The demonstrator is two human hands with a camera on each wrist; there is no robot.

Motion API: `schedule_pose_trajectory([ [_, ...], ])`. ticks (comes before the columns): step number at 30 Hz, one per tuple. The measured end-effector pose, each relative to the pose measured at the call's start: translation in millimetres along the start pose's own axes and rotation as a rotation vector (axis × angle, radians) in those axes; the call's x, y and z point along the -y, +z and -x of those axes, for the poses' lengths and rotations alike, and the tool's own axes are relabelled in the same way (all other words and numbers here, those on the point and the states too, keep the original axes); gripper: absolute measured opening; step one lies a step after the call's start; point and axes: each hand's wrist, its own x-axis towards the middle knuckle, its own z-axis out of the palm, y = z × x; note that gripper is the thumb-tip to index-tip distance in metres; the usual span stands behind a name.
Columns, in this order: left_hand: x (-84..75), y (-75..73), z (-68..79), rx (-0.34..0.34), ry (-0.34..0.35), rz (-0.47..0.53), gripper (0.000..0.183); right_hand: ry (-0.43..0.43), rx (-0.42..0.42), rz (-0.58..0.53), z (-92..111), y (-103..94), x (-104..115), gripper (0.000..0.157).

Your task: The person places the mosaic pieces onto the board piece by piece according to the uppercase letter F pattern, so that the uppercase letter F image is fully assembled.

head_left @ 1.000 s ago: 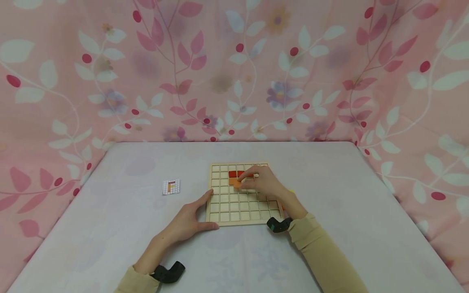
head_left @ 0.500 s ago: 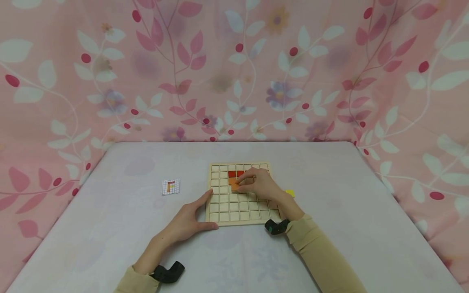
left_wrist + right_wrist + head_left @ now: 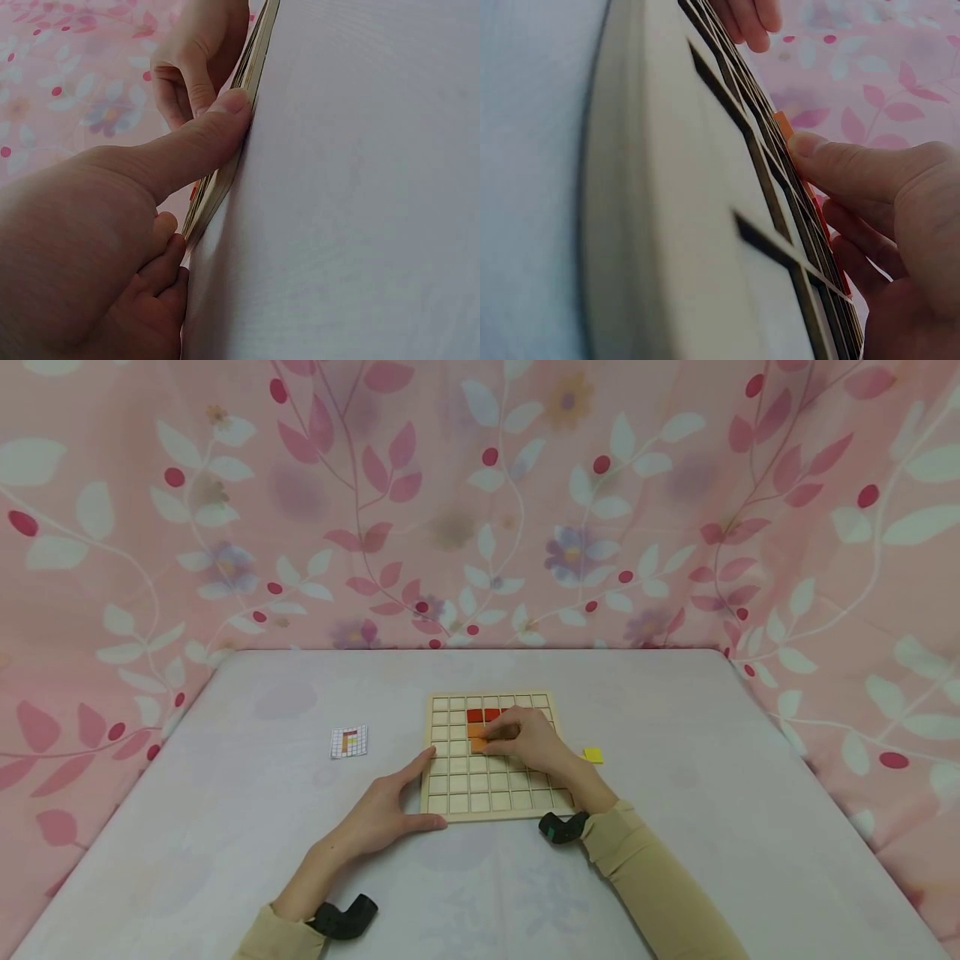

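Observation:
A pale wooden board with square cells (image 3: 458,783) lies on the table in front of the person. My right hand (image 3: 528,743) is over its upper middle and pinches an orange tile (image 3: 477,746) between thumb and fingertips, right at a cell. Behind that tile sits another orange tile (image 3: 476,730), with a row of red tiles (image 3: 476,716) beyond, partly hidden by the hand. At the board's near left corner is my left hand (image 3: 378,818), thumb and index finger spread. Its thumb (image 3: 199,139) presses on the board's edge in the left wrist view.
Left of the board lies a small printed card (image 3: 349,742) with a coloured grid pattern. A yellow tile (image 3: 593,755) is on the table at the right, beside my right wrist. Flowered pink cloth (image 3: 480,527) hangs behind the table's far edge.
My right hand has shifted slightly toward the person and left, bringing the orange tile down to the cell before the other orange one. More of the yellow tile shows. The left hand stays put.

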Motion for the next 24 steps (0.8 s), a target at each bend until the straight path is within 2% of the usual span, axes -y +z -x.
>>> schedule_pose_trajectory([
  [8,-0.1,-0.4,-0.6,-0.001,0.006,-0.005,0.106,-0.032,0.004,0.005,1.1,0.9,-0.4,0.02],
  [16,-0.2,0.0,-0.8,0.001,0.014,-0.007,0.106,0.006,0.007,-0.012,1.6,3.3,-1.0,0.02],
  [24,0.7,-0.3,-0.5,-0.001,0.013,-0.007,0.105,-0.014,0.021,-0.033,1.3,3.5,-3.9,0.02],
])
